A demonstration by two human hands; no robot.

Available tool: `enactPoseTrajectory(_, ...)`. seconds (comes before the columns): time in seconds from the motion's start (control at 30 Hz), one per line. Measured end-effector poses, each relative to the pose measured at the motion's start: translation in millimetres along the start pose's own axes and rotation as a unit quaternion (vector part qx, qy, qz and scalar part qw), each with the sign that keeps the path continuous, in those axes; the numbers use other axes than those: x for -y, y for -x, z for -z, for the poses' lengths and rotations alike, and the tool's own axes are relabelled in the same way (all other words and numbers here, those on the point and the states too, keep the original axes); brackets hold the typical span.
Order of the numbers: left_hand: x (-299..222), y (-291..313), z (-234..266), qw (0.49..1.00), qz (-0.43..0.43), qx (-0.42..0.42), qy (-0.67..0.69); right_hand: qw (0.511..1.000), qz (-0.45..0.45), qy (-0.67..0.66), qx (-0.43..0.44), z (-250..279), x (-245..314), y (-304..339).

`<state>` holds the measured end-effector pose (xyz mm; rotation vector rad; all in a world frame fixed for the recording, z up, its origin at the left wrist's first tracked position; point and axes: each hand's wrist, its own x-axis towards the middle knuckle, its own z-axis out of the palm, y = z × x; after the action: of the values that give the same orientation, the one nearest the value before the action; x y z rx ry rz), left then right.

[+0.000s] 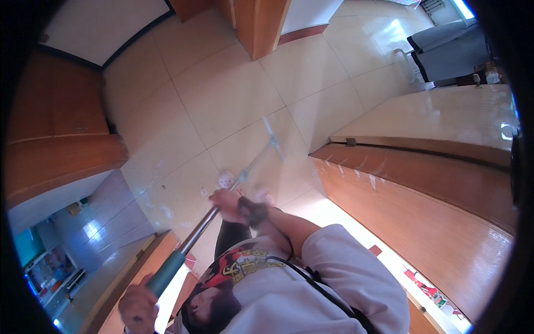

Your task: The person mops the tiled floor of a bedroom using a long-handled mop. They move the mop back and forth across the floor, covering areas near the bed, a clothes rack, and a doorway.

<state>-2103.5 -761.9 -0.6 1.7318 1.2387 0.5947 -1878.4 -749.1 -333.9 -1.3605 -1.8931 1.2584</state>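
Note:
A long-handled mop point(199, 231) slants across the view, with a silver pole and a dark green grip point(167, 273) at its near end. My left hand point(139, 305) is closed round that grip at the lower left. Farther along, my right hand point(227, 204) wraps the pole, slightly smeared by motion, with a dark band at its wrist. The narrow, pale mop head point(273, 142) lies crosswise on the tiled floor point(222, 106), ahead of my feet. Blur hides the detail of the head. One pale shoe point(226, 179) shows beside the pole.
Wooden cabinets stand at left point(64, 161) and right point(411, 206); the right one carries a pale, glossy top point(439, 114). A wooden door frame point(261, 28) rises at the far side. Grey cloth point(453, 53) hangs at far right. A doorway at lower left opens onto bluish tiles point(103, 203).

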Motion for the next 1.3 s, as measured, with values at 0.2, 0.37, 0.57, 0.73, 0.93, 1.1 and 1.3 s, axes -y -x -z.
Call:
enactPoseTrajectory(0.2,-57.1,78.3,6.8,0.979,0.136,-0.125,-0.088,0.986,0.068,-0.133,-0.073,-8.1,70.8,32.3)
enactPoseTrajectory(0.37,-27.9,78.0,-26.3,0.972,0.095,-0.122,0.179,0.994,0.006,-0.043,-0.100,-20.3,28.9,105.6)
enactPoseTrajectory(0.57,32.1,60.6,-92.7,0.928,0.005,0.064,0.366,0.981,-0.148,-0.081,-0.091,-25.3,-6.0,172.2)
enactPoseTrajectory(0.73,71.7,80.7,-69.5,0.899,-0.018,0.121,0.421,0.988,-0.136,-0.058,-0.038,-51.8,-9.1,173.2)
enactPoseTrajectory(0.93,146.5,139.7,10.1,0.875,-0.003,0.049,0.481,0.990,-0.078,0.045,0.105,-140.5,17.9,103.0)
enactPoseTrajectory(1.1,192.4,193.8,118.7,0.883,-0.005,-0.197,0.426,0.964,-0.077,0.117,0.225,-234.0,113.6,0.2)
enactPoseTrajectory(1.3,211.3,244.4,222.5,0.837,-0.070,-0.357,0.409,0.962,0.059,0.067,0.258,-337.2,200.4,-92.3)
